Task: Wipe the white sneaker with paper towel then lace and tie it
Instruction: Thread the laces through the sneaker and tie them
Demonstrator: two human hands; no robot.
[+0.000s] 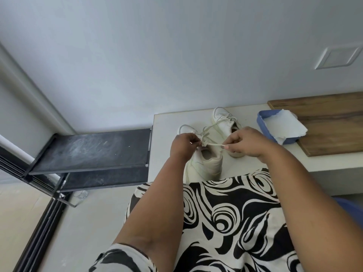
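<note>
Both hands pull a lace taut over the nearer of 2 white sneakers on a pale table.

The nearer sneaker [204,163] lies with its long axis running away from the person, toe at the far end and heel opening close to the table [163,154] edge; the second sneaker [225,122] sits just beyond and to the right, angled the same way. The left hand [182,146] has its fingers curled tight, pinching the lace [213,144] at the knot above the tongue. The right hand [243,144] pinches the lace's free end between thumb and fingertip, the strand stretched straight between the 2 hands. 1 loop of lace arches up behind the knot. To the right, 1 blue tray [264,126] holds 1 sheet of paper towel [284,124], resting partly on 1 wooden board [330,122].
</note>
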